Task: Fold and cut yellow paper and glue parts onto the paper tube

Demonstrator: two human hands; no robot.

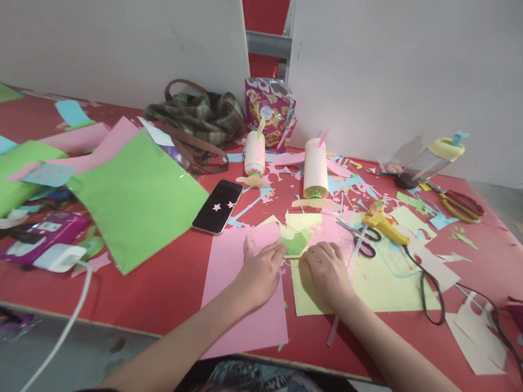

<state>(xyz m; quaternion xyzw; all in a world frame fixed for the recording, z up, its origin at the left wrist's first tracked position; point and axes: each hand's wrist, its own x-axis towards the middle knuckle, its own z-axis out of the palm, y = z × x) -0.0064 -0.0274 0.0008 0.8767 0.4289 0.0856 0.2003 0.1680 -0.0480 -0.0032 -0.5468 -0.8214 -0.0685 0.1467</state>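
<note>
Holds a thin pale-yellow strip (293,257) at the counter (160,299) between left hand (259,273) and right hand (330,272), each apparently pinched closely on it, with a small green paper (294,242) just beyond. Looks only partway along: already has two white cylinders (316,164) bearing paper pieces (306,204) farther back; leaves the strip apparently unattached and a glue gun (385,224) lying unheld to the right.
</note>
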